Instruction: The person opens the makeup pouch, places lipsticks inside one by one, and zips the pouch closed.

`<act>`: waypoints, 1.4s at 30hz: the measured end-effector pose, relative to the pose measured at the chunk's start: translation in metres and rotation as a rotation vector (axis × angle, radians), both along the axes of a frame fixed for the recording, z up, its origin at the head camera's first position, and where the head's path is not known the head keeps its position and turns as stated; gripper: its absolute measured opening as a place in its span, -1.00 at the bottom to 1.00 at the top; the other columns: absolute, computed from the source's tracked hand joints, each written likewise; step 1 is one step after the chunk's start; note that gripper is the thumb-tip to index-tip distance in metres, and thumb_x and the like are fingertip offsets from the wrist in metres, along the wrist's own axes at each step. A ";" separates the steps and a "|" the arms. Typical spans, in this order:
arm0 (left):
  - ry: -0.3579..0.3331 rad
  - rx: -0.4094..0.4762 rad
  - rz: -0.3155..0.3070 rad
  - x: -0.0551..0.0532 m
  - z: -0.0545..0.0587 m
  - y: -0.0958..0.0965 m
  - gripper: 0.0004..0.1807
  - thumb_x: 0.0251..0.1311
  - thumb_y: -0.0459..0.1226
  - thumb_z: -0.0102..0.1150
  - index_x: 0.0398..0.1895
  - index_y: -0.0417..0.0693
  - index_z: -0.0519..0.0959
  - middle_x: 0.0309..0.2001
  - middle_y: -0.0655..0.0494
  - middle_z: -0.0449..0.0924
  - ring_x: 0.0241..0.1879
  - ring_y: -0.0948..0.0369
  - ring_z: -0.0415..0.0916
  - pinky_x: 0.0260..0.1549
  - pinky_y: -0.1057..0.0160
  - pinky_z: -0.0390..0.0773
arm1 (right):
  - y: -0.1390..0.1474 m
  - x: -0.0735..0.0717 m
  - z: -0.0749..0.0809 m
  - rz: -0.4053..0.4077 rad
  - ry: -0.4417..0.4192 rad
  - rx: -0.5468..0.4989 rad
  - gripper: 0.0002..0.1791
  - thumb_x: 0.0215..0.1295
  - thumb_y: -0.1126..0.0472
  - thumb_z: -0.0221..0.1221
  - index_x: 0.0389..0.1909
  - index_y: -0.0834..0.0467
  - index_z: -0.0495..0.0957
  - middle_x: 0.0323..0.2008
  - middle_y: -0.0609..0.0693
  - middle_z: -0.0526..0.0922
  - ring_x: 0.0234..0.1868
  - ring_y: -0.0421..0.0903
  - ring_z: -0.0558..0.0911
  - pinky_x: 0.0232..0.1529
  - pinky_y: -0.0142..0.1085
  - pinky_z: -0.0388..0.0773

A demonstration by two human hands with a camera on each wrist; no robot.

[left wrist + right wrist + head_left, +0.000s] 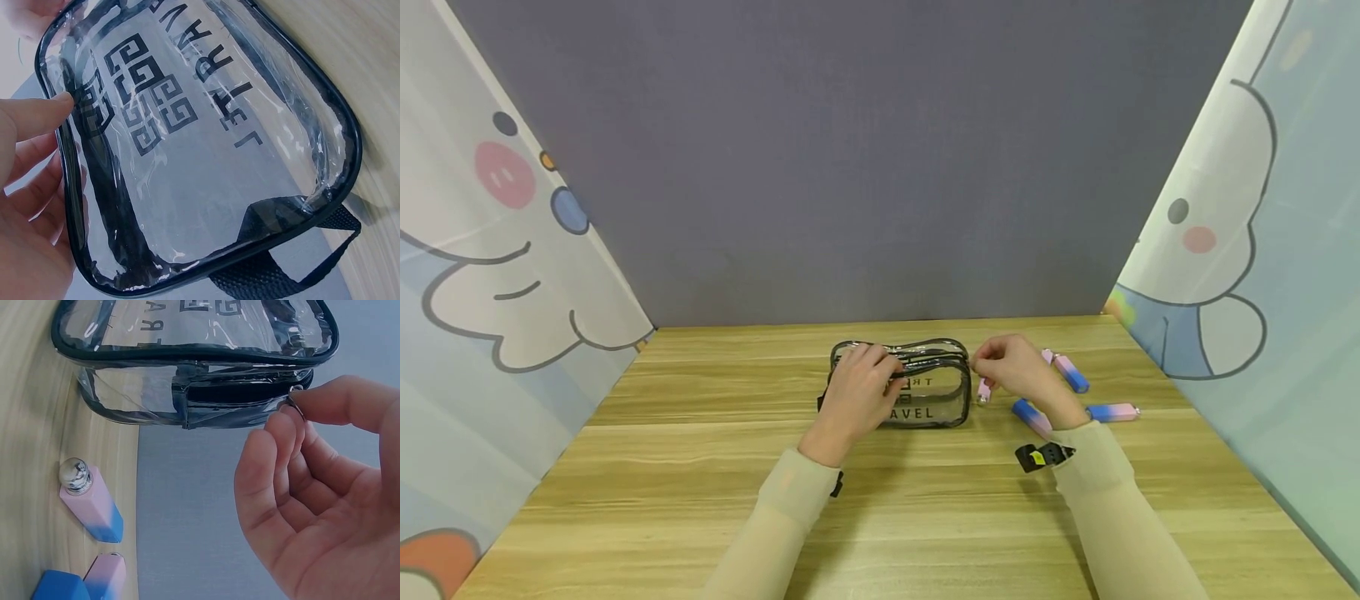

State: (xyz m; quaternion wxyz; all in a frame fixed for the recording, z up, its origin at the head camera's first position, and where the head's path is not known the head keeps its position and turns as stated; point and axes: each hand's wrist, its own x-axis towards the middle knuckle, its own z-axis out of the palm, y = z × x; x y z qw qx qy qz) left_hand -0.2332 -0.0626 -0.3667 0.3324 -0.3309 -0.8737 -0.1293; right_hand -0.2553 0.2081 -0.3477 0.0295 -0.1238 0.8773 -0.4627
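A clear travel pouch (934,398) with black piping and printed letters stands upright on the wooden table. My left hand (856,390) grips its upper edge, the thumb (37,115) on one side and the fingers behind the rim. At the pouch's right end, my right hand (1018,367) pinches a small metal zipper pull (295,400) between thumb and fingertip. In the right wrist view the zipper side shows a dark gap near the pull. Close by the pouch lies a small pink-and-blue bottle (94,503) with a silvery round top.
Several more pink-and-blue bottles lie right of the pouch, among them one bottle (1070,373) behind my right wrist and another bottle (1112,412) farther right. A black strap handle (275,275) sticks out from the pouch's left end. A grey panel (880,167) rises behind the table.
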 end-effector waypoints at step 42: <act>-0.008 -0.003 0.002 0.000 0.003 -0.002 -0.87 0.14 -0.26 0.51 -0.32 -0.02 0.70 -0.28 0.11 0.63 -0.24 0.08 0.55 -0.10 0.04 0.55 | 0.003 -0.005 0.000 0.037 -0.050 0.017 -0.81 0.39 0.28 0.17 -0.19 0.35 0.65 -0.44 0.06 0.62 -0.40 0.06 0.64 -0.40 -0.25 0.63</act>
